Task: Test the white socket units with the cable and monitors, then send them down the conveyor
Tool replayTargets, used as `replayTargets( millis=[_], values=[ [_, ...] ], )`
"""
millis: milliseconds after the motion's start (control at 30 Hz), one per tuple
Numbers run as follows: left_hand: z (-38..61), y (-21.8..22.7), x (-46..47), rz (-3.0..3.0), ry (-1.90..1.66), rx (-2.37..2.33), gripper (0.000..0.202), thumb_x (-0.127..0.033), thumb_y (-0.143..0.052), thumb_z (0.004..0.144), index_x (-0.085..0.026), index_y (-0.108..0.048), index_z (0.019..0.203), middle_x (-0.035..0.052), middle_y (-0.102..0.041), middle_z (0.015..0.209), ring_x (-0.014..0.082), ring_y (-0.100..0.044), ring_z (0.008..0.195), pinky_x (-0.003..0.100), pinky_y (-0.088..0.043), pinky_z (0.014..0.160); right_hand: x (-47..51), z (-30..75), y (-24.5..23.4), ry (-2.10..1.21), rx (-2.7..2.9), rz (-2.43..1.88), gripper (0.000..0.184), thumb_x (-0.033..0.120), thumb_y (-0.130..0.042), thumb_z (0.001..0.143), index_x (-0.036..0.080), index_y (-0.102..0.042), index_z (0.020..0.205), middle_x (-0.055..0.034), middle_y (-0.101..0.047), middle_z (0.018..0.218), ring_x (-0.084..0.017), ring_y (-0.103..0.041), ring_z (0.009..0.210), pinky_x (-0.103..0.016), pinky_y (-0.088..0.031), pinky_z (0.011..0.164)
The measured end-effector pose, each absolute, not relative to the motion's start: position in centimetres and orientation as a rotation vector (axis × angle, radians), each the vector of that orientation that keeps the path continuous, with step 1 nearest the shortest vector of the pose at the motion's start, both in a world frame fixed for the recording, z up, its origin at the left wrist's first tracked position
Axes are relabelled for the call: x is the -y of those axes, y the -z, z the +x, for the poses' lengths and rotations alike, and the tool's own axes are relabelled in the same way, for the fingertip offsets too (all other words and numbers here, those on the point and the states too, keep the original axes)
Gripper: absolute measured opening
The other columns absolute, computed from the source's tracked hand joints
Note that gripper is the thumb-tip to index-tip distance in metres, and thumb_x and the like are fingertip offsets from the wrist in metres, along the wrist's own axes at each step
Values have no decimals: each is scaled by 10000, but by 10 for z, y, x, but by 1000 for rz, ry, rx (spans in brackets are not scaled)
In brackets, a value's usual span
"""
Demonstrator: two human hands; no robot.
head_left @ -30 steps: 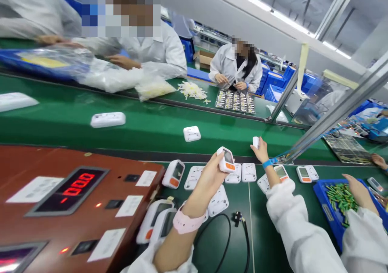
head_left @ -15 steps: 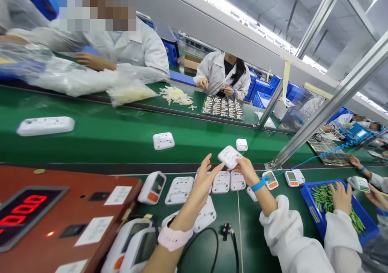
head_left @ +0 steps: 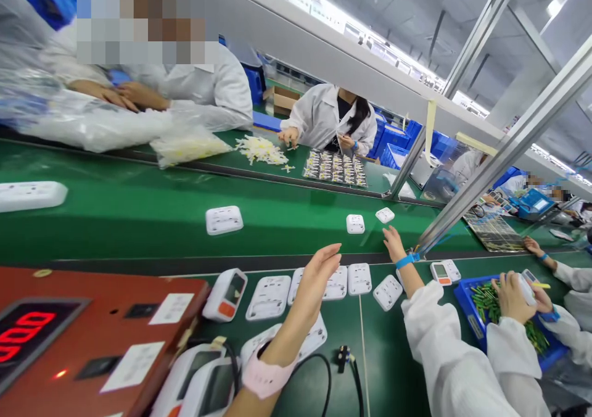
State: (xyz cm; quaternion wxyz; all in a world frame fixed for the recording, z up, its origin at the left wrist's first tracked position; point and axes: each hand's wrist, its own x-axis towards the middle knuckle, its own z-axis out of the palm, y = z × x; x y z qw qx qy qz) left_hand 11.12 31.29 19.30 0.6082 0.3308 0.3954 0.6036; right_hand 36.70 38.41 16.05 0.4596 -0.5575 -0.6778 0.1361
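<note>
My left hand (head_left: 319,275), with a pink watch on the wrist, is stretched out over the row of white plastic devices and holds nothing. It partly hides one white device (head_left: 295,284). My right hand (head_left: 393,244), wearing a blue wristband, reaches over the near edge of the green belt (head_left: 287,238). Its fingers are apart and empty. Just beyond them a rounded white device (head_left: 385,214) lies on the belt, and a second white device (head_left: 355,224) is to its left. Below my right hand, another white device (head_left: 387,292) lies askew on the table.
At left stands a red-brown box (head_left: 115,309) with a red digital display. Devices with screens (head_left: 226,297) and black cables (head_left: 342,358) lie beside it. At right, a co-worker's hands (head_left: 513,297) hold a device over a blue bin (head_left: 476,324) of green batteries. A metal post (head_left: 490,164) slants across.
My right hand has let go of the white device, which is now on the belt, and has moved right. Devices on the belt have shifted left. My left hand's fingers have come closer together.
</note>
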Motion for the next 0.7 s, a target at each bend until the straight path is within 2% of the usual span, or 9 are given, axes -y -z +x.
replayTargets(
  millis=[133,267,333,467,567,700],
  values=[
    [113,-193,-312,821,-1391,-939,471,-445,-695,639,-180,-636,1024,106,-585,1232,256,-497,1225,366,-356,1067,-398,361,-119,-301,1682,-1499,317,338,-578,876,124,-628,1104,-121,-577,1208,-225,-533,1154,-451,-411,1031],
    [123,-188,-313,985,-1342,-987,387,-415,-641,700,-164,-645,995,104,-631,1138,233,-559,1125,345,-394,1023,-347,399,-80,-146,1579,-1689,437,356,-526,859,162,-600,1243,-159,-422,1395,-316,-307,1353,-561,-175,1142],
    [132,-179,-314,1115,-1278,-1029,343,-406,-609,728,-167,-644,972,97,-642,1090,225,-584,1063,356,-421,987,-316,413,-65,-114,1588,-1752,490,399,-477,885,198,-544,1327,-147,-383,1417,-307,-295,1357,-546,-206,1136],
    [155,-150,-313,1583,-1090,-1092,253,-310,-569,778,-178,-640,982,91,-625,1083,224,-582,1051,388,-433,984,-267,415,-50,-111,1523,-1765,507,425,-479,888,207,-521,1343,-140,-424,1311,-256,-426,1244,-461,-346,1087],
    [176,-123,-307,1930,-938,-1070,258,-228,-536,821,-162,-612,1059,107,-597,1164,222,-552,1131,401,-419,1033,-245,404,-55,-102,1407,-1771,522,360,-583,807,190,-542,1298,-121,-451,1205,-232,-504,1142,-406,-411,1042],
    [205,-100,-298,2063,-817,-1062,385,-145,-571,794,-142,-566,1179,152,-493,1343,267,-458,1280,452,-351,1111,-232,393,-68,-146,1266,-1785,738,239,-646,662,167,-460,1372,-116,-462,1176,-242,-523,1122,-403,-414,1044]
  ],
)
